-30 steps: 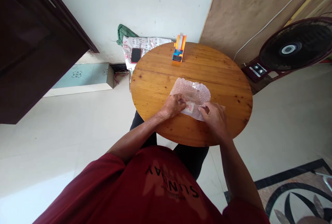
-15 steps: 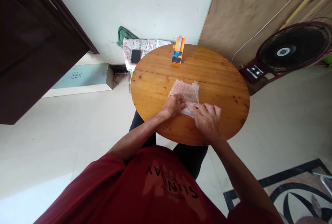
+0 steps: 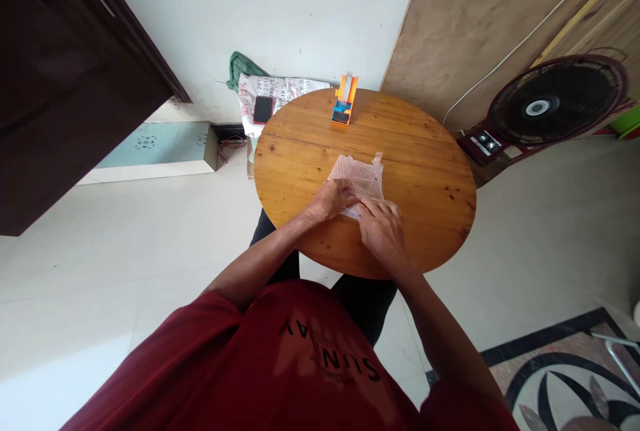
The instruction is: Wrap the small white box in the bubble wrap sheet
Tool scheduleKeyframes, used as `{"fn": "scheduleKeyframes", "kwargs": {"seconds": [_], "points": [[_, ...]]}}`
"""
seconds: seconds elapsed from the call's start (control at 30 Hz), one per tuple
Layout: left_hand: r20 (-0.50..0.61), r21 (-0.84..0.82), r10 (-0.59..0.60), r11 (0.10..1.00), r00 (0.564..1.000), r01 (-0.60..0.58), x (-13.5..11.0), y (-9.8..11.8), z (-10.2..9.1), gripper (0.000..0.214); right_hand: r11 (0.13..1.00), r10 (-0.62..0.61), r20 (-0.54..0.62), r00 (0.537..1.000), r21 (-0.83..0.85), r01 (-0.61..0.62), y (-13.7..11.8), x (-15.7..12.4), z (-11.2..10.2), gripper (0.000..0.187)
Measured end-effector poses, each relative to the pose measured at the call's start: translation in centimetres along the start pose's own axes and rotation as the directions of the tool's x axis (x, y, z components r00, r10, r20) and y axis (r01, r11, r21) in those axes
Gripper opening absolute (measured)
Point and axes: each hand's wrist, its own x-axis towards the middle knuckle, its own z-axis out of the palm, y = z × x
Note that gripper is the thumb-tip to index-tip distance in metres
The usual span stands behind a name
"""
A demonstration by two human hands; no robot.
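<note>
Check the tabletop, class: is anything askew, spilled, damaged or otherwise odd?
One small thing: a narrow strip juts past the far right corner of the bubble wrap, breaking its outline. No spill shows on the wooden table.

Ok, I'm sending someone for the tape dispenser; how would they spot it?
Find the round wooden table. Near its far edge, beyond the bubble wrap, stands the dispenser. It's bright orange and blue, unlike the pale wrap and the black phone.

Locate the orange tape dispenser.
In the head view, the orange tape dispenser sits near the far edge of the wooden table, slightly left of centre, beyond the bubble wrap.
</note>
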Motion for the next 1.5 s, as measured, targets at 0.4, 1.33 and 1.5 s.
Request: {"fn": "scheduleKeyframes", "kwargs": {"seconds": [0.4, 1.33, 1.5], "points": [[0.024, 0.227, -0.140, 0.965, 0.990, 0.131, 1.6, -1.2, -3.0, 0.037, 0.999, -0.032, 0.081, 0.996, -0.024, 0.034, 0.2, 0.9, -1.2, 0.037], [0.072, 0.013, -0.484, 0.875, 0.872, 0.485, -0.3, 1.7, -2.1, 0.028, 0.995, -0.020, 0.051, 0.998, 0.096, 0.015, 0.2, 0.5, -1.0, 0.025], [-0.038, 0.079, -0.418, 0.904, 0.908, 0.420, -0.4, 1.8, -1.4, 0.068, 0.997, -0.030, 0.056, 0.998, 0.072, 0.026, 0.2, 0.5, -0.9, 0.028]]}}
